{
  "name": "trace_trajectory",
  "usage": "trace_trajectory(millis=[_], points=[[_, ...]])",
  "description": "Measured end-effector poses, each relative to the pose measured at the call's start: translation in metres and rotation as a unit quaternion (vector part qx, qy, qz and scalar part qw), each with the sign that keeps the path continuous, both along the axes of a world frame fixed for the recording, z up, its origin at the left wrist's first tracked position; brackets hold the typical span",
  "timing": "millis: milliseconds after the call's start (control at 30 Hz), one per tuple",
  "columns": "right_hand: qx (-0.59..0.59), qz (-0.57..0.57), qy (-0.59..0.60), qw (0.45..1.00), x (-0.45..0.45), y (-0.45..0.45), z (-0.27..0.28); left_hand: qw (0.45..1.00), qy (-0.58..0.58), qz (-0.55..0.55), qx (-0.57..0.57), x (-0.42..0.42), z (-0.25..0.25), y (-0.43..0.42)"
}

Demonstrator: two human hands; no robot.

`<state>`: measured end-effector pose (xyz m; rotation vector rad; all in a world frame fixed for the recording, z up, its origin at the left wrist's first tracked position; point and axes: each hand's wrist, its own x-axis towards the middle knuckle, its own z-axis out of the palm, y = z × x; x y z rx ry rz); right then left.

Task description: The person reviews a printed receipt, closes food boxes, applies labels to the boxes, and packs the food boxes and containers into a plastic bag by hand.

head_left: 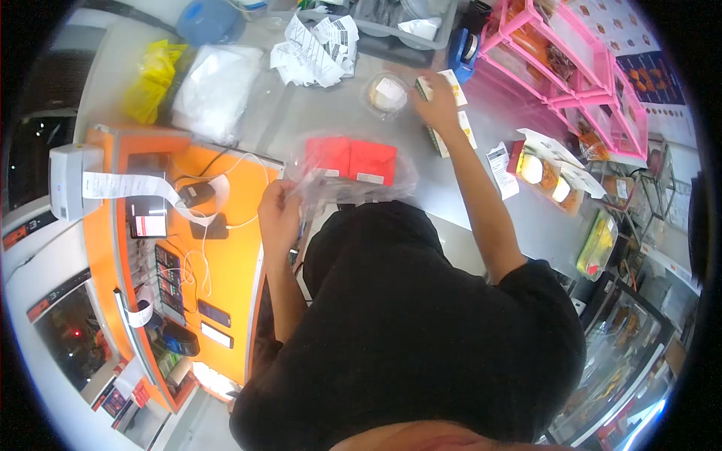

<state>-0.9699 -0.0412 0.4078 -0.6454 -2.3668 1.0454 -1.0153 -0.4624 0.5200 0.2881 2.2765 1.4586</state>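
Observation:
My left hand is closed, pinching the edge of a clear plastic bag at the counter's near side. Two red boxes with white labels lie side by side in the bag. Farther out, my right hand has its fingers around a small white-and-yellow box, partly hiding it. A second white-and-yellow box lies just below that hand. Left of it stands a round clear tub with a white label on its lid.
Crumpled receipts and a stack of clear plastic bags lie at the back left. A receipt and an open food box lie to the right, below pink baskets. An orange desk with a receipt printer stands left.

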Motion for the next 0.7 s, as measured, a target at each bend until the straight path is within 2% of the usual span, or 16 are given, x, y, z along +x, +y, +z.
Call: trace_trajectory(millis=[67, 133, 167, 200, 267, 333, 367, 400, 433, 467, 500, 567, 667, 700], points=[[0.133, -0.104, -0.114, 0.979, 0.048, -0.005, -0.005, 0.998, -0.041, 0.043, 0.000, 0.001, -0.007, -0.009], [0.223, -0.213, -0.299, 0.903, 0.082, -0.031, 0.000, 0.991, -0.071, 0.104, 0.035, 0.004, -0.014, -0.014], [0.241, -0.218, -0.304, 0.895, 0.093, -0.036, -0.007, 0.991, 0.097, 0.080, -0.044, 0.003, -0.012, -0.013], [0.261, -0.223, -0.310, 0.887, 0.106, -0.039, -0.022, 0.956, 0.262, 0.052, -0.120, -0.002, -0.006, -0.008], [0.235, -0.180, -0.227, 0.928, 0.114, -0.045, -0.021, 0.898, 0.408, 0.022, -0.163, -0.013, 0.002, 0.004], [0.131, -0.076, -0.050, 0.987, 0.110, -0.061, 0.002, 0.917, 0.385, 0.017, -0.107, -0.023, 0.006, 0.012], [0.101, 0.045, -0.043, 0.993, 0.112, -0.073, -0.001, 0.968, 0.251, 0.022, -0.013, -0.023, 0.006, 0.016], [0.073, 0.163, -0.032, 0.983, 0.107, -0.085, -0.003, 0.990, 0.112, 0.026, 0.084, -0.024, 0.005, 0.025], [0.081, 0.191, -0.057, 0.977, 0.095, -0.106, 0.023, 0.983, -0.029, 0.028, 0.179, -0.028, 0.006, 0.035], [0.086, 0.219, -0.083, 0.968, 0.085, -0.127, 0.049, 0.984, -0.055, 0.007, 0.172, -0.030, 0.009, 0.041], [0.103, 0.223, -0.096, 0.965, 0.081, -0.137, 0.050, 0.978, -0.081, 0.009, 0.190, -0.032, 0.006, 0.046], [0.139, 0.229, -0.120, 0.956, 0.075, -0.148, 0.052, 0.965, -0.132, 0.011, 0.226, -0.034, -0.001, 0.057], [0.170, 0.173, -0.168, 0.955, 0.066, -0.153, 0.033, 0.951, -0.160, 0.010, 0.264, -0.021, 0.024, 0.079], [0.124, 0.185, -0.188, 0.957, 0.065, -0.152, 0.032, 0.957, -0.142, -0.016, 0.254, -0.018, 0.030, 0.078]])
